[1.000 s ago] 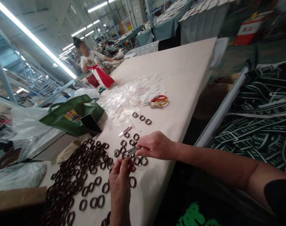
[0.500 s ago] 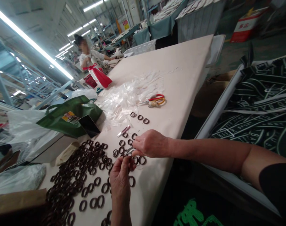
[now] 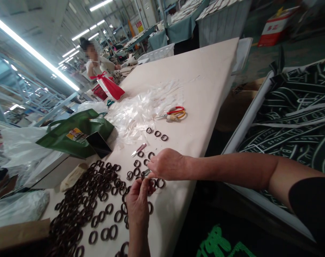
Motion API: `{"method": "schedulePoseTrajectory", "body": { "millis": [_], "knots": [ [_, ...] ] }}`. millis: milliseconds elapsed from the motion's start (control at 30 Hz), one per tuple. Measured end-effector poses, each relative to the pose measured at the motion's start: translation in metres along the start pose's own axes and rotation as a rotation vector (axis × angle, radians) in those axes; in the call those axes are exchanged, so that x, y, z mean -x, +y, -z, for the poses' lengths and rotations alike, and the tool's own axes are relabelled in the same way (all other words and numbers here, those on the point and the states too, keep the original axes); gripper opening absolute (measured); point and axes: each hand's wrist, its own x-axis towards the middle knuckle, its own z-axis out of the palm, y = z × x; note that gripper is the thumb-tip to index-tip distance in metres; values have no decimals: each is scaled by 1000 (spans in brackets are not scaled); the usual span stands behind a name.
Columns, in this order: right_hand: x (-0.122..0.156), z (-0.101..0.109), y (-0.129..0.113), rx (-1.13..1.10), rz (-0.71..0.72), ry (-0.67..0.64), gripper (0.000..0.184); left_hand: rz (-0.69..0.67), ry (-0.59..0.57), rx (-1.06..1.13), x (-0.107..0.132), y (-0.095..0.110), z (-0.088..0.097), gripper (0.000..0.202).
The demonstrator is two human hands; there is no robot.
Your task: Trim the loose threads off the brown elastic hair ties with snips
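My left hand (image 3: pixel 139 196) is closed in a pinch on a small dark brown ring (image 3: pixel 152 183), partly hidden by the fingers. Close above it, my right hand (image 3: pixel 166 165) is closed round thread snips (image 3: pixel 145 173), whose metal blades point left toward the left fingertips. Loose dark rings (image 3: pixel 113 232) lie about both hands on the table. Left of them spreads a dense pile of the same rings (image 3: pixel 84 191). A second pair of snips (image 3: pixel 139 150) rests on the table just beyond the hands, near three rings in a short row (image 3: pixel 157 134).
Scissors with red and yellow handles (image 3: pixel 176 113) lie farther up the pale table (image 3: pixel 205 75), beside clear plastic strips (image 3: pixel 141 110). A green bag (image 3: pixel 76 134) and a dark phone-like slab (image 3: pixel 99 144) stand left. At right is a bin of dark printed straps (image 3: pixel 293 117). A person (image 3: pixel 94 62) sits beyond.
The view has shifted slightly, so the table and its things appear a little farther left. Both hands stay together in nearly the same pose, with the snips' blades still at the left fingertips.
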Motion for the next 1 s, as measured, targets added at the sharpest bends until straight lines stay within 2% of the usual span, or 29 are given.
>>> {"method": "schedulePoseTrajectory", "body": {
  "millis": [367, 667, 767, 1000],
  "knots": [
    [-2, 5, 0, -18, -9, -107, 35, 2, -46, -84, 1, 2, 0, 37],
    [-4, 4, 2, -14, 25, -103, 28, -10, -80, -247, 6, 7, -2, 40],
    [-1, 2, 6, -37, 2, -78, 33, 21, -73, -179, 6, 8, -3, 41],
    [15, -2, 19, -83, -119, -14, 43, 143, -39, 201, 7, 4, 1, 37]
  ]
}}
